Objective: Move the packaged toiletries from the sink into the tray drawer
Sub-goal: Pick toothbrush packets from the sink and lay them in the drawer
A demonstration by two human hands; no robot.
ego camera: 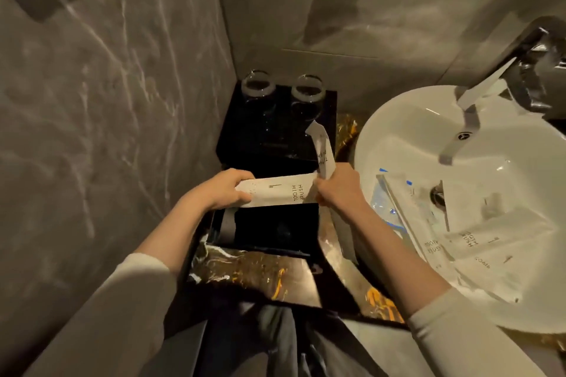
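step: my left hand (220, 190) grips toothbrush packet (275, 191) | right hand (337, 185) grips second packet (321, 150) | tip: lay flat in drawer (275, 231), one at a time

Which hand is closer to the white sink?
Right. The right hand is just beside the sink's left rim, holding a packet. The left hand is farther left, holding the toothbrush packet over the open black drawer.

head-worn view looks steeply down, close over the hands (277, 190).
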